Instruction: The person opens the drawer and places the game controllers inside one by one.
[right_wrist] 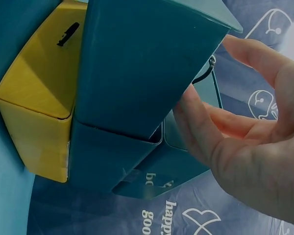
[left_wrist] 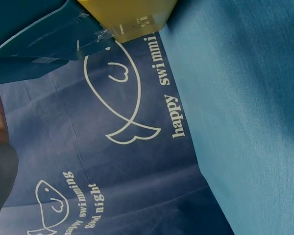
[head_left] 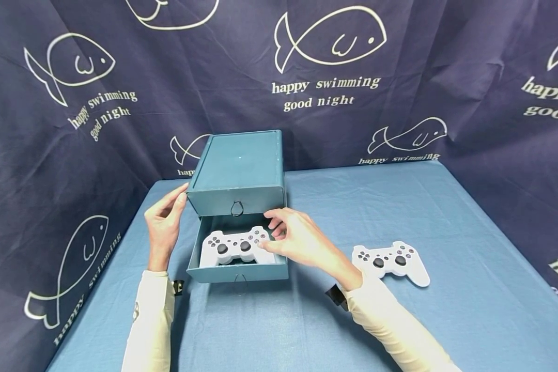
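Navy fabric walls [head_left: 242,77] enclose the blue table [head_left: 316,320] from nine o'clock through twelve to three, printed with white fish outlines [head_left: 337,50] and "happy swimming good night" lettering [head_left: 325,84]; creases [head_left: 488,67] show at two o'clock.

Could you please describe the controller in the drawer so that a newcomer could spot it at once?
Find the teal, boxy drawer unit on the light blue cloth. Inside its open lower drawer lies the white, two-handled game controller. Its matching white neighbour lies on the cloth; this one alone sits within the drawer.
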A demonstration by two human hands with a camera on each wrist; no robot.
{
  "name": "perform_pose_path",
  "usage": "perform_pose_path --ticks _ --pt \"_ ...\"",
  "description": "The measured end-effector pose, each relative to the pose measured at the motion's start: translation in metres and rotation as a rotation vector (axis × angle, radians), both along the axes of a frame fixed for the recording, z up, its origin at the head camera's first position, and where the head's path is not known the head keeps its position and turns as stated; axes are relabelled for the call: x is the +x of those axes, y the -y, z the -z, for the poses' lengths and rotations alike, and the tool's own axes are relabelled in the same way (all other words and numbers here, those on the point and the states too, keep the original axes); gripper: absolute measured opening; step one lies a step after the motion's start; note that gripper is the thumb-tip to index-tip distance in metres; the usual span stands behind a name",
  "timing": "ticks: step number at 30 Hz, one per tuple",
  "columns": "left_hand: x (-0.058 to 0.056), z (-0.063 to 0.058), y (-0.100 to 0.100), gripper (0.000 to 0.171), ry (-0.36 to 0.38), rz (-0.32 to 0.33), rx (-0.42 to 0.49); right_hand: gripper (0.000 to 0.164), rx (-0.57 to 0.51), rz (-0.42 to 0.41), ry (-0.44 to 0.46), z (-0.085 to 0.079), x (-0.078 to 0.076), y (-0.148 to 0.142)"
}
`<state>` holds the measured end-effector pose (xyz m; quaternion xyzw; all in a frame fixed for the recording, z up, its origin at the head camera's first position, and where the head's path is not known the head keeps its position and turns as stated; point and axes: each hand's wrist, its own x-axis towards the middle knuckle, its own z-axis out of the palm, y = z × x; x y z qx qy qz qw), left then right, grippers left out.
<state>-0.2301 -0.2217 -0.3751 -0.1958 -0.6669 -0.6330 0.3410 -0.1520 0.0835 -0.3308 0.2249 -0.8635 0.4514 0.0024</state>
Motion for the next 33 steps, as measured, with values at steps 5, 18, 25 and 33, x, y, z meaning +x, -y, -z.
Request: perform_pose_path --ticks 5,18,25,33 --pt "0.001 0.000 0.001 0.024 -0.005 -0.018 -0.029 0.052 -0.083 -0.027 -0.002 0.002 0.003 -0.003" --pt "0.001 -0.001 -0.001 0.024 -0.029 -0.010 -0.028 0.037 -0.333 -0.082 -0.141 0.014 0.022 -0.011" --pt "0.001 0.000 0.000 0.023 -0.031 -0.016 -0.035 0.037 -0.421 -0.162 -0.201 0.015 0.035 -0.010" --pt "-0.001 0.001 0.000 0.025 -0.035 -0.013 -0.019 0.033 -0.457 -0.271 -0.228 0.019 0.047 -0.007"
